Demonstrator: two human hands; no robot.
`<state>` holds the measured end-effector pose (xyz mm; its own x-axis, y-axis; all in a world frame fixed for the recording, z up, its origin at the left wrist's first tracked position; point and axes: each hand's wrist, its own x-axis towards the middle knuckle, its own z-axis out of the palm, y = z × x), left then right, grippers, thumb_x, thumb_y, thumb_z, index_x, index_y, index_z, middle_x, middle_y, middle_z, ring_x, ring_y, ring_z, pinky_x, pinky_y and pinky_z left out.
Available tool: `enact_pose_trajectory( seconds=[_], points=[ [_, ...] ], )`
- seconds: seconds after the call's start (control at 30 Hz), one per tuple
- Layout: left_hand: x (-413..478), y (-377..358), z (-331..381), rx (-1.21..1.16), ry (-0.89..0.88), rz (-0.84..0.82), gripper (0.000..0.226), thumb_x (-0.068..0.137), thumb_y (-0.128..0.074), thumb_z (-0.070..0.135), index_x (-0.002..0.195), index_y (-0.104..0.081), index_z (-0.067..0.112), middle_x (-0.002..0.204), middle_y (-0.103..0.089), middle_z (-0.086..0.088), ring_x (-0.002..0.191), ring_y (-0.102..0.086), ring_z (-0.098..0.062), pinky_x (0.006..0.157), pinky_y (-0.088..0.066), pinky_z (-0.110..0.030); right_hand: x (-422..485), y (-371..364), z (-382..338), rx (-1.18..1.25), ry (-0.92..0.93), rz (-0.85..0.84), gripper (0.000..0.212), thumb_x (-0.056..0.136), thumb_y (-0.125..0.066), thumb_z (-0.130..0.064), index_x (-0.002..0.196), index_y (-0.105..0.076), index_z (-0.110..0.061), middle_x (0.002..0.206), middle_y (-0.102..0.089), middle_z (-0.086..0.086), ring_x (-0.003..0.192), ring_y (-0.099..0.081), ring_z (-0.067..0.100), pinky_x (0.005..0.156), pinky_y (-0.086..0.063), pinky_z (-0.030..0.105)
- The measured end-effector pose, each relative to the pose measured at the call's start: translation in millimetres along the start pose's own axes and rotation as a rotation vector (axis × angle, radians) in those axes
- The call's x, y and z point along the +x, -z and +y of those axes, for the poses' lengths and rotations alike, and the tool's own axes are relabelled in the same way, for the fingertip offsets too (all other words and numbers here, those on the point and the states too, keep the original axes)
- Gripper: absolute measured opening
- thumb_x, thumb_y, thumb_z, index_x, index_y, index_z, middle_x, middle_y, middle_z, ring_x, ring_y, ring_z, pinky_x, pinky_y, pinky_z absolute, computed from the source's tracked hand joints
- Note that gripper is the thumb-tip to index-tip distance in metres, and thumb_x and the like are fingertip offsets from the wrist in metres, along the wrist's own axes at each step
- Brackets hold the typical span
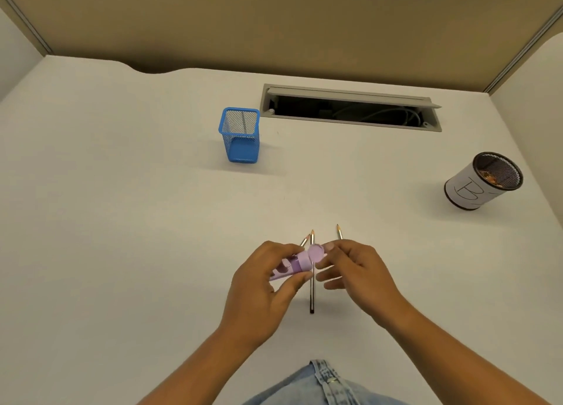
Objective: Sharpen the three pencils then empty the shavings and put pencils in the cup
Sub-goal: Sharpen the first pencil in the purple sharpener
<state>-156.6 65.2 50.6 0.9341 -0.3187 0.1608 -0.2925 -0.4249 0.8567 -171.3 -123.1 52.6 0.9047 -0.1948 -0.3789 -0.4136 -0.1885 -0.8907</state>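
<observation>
My left hand [265, 285] grips a purple sharpener [297, 263] by its body, held above the white desk [122, 221]. My right hand [356, 270] pinches the round purple cap [316, 252] at the sharpener's end. Three pencils lie under my hands with sharp tips pointing away: the middle pencil [312, 295] shows most of its length, the left pencil [304, 240] and the right pencil [339, 231] show only their tips. A blue mesh cup [240, 134] stands far ahead to the left. A round mesh bin [484, 180] with a white label, holding shavings, stands at the right.
A grey cable hatch [350, 107] is open in the desk behind the blue cup. Beige partition walls close off the back and sides. Jeans [323, 386] show at the near edge.
</observation>
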Motion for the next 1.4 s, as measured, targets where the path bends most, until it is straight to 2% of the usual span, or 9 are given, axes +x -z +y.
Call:
enact_pose_trajectory(
  seconds=[0.13, 0.3, 0.47, 0.57, 0.67, 0.83, 1.0, 1.2, 1.4],
  points=[
    [-9, 7, -7, 0.003, 0.050, -0.010, 0.024, 0.085, -0.069, 0.046, 0.107, -0.062, 0.041, 0.098, -0.065, 0.022, 0.089, -0.063, -0.008, 0.071, -0.052, -0.014, 8, -16, 32, -0.405, 0.028, 0.144, 0.006, 0.089, -0.065, -0.031, 0.087, -0.062, -0.027, 0.068, -0.070, -0.006, 0.061, -0.069, 0.009, 0.063, -0.061, 0.033],
    [-17, 15, -9, 0.003, 0.089, -0.010, 0.023, 0.083, -0.069, 0.048, 0.105, -0.060, 0.049, 0.100, -0.065, 0.024, 0.090, -0.064, -0.007, 0.072, -0.050, -0.011, 19, -33, 43, -0.631, -0.011, 0.144, 0.036, 0.075, -0.074, -0.041, 0.099, -0.053, -0.025, 0.068, -0.064, -0.007, 0.064, -0.063, 0.011, 0.062, -0.056, 0.032],
    [-20, 21, -8, -0.023, 0.103, 0.011, 0.025, 0.083, -0.070, 0.045, 0.106, -0.066, 0.038, 0.096, -0.067, 0.021, 0.089, -0.064, -0.010, 0.071, -0.051, -0.012, 23, -34, 38, -0.627, -0.039, 0.193, 0.026, 0.073, -0.072, -0.030, 0.096, -0.062, -0.022, 0.071, -0.067, -0.007, 0.066, -0.065, 0.013, 0.062, -0.056, 0.029],
    [-19, 24, -4, -0.053, 0.115, 0.027, 0.025, 0.082, -0.071, 0.043, 0.105, -0.069, 0.034, 0.096, -0.069, 0.019, 0.088, -0.065, -0.011, 0.071, -0.049, -0.009, 14, -21, 27, -0.550, -0.006, 0.228, 0.023, 0.072, -0.071, -0.026, 0.094, -0.065, -0.025, 0.059, -0.067, -0.011, 0.059, -0.063, 0.003, 0.055, -0.047, 0.015],
    [-15, 29, 2, -0.092, 0.110, 0.051, 0.023, 0.082, -0.072, 0.040, 0.104, -0.069, 0.034, 0.097, -0.069, 0.019, 0.089, -0.065, -0.010, 0.071, -0.049, -0.009, -5, -2, 8, -0.411, 0.092, 0.235, 0.023, 0.073, -0.070, -0.013, 0.092, -0.071, -0.026, 0.065, -0.069, -0.018, 0.056, -0.063, -0.001, 0.050, -0.043, 0.004],
    [-5, 43, 14, -0.166, 0.076, 0.087, 0.024, 0.081, -0.075, 0.035, 0.105, -0.071, 0.031, 0.097, -0.070, 0.016, 0.088, -0.067, -0.014, 0.072, -0.053, -0.014, -53, 30, -22, -0.318, 0.286, 0.123, 0.037, 0.081, -0.069, -0.001, 0.082, -0.074, -0.037, 0.086, -0.069, -0.011, 0.067, -0.066, 0.015, 0.054, -0.049, 0.019],
    [1, 53, 29, -0.124, -0.016, 0.071, 0.025, 0.081, -0.077, 0.031, 0.105, -0.072, 0.027, 0.095, -0.070, 0.014, 0.086, -0.065, -0.014, 0.072, -0.050, -0.013, -80, 50, -33, -0.363, 0.421, 0.098, 0.037, 0.088, -0.065, -0.003, 0.091, -0.076, -0.038, 0.088, -0.065, -0.007, 0.068, -0.057, 0.012, 0.054, -0.038, 0.015],
    [0, 54, 43, -0.072, -0.100, -0.002, 0.029, 0.080, -0.076, 0.031, 0.108, -0.069, 0.034, 0.097, -0.068, 0.022, 0.087, -0.063, -0.006, 0.073, -0.044, -0.005, -89, 53, -45, -0.446, 0.508, 0.148, 0.025, 0.087, -0.055, -0.023, 0.098, -0.076, -0.033, 0.089, -0.062, -0.005, 0.074, -0.055, 0.008, 0.057, -0.035, 0.005],
    [-2, 52, 49, -0.054, -0.125, -0.009, 0.029, 0.079, -0.077, 0.032, 0.107, -0.072, 0.026, 0.098, -0.069, 0.017, 0.087, -0.062, -0.005, 0.073, -0.044, -0.006, -91, 58, -49, -0.505, 0.546, 0.157, 0.020, 0.094, -0.060, -0.023, 0.099, -0.075, -0.035, 0.090, -0.061, -0.007, 0.076, -0.058, 0.015, 0.061, -0.038, 0.011]
  ],
)
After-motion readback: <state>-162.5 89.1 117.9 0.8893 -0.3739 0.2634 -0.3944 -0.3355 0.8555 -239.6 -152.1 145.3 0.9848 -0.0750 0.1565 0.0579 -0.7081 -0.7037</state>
